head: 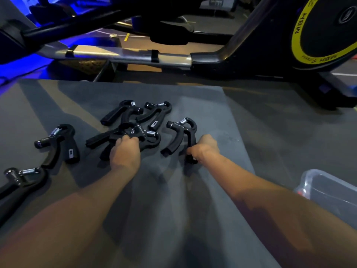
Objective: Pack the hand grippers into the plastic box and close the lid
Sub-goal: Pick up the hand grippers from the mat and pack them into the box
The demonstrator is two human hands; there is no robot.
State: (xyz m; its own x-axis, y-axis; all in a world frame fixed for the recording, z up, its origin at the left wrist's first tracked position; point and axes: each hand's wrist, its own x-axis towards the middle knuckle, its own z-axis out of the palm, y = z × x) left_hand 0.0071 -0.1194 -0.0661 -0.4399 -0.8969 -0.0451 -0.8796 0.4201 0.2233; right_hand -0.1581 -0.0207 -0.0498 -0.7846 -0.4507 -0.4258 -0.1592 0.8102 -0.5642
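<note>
Head view, grey mat (193, 219), exercise bike (289, 45) behind, left hand (124, 149) and right hand (204, 147) each gripping hand grippers (181, 134).

Two bare forearms reach over a grey mat (222, 113) strewn with black hand grippers. The left hand (125, 149) grips one in the middle pile (135, 122); the right hand (205, 148) holds the handle of another gripper (182, 130). A clear plastic box (328, 188) sits at the right edge. An exercise machine (270, 45) stands behind.
</note>
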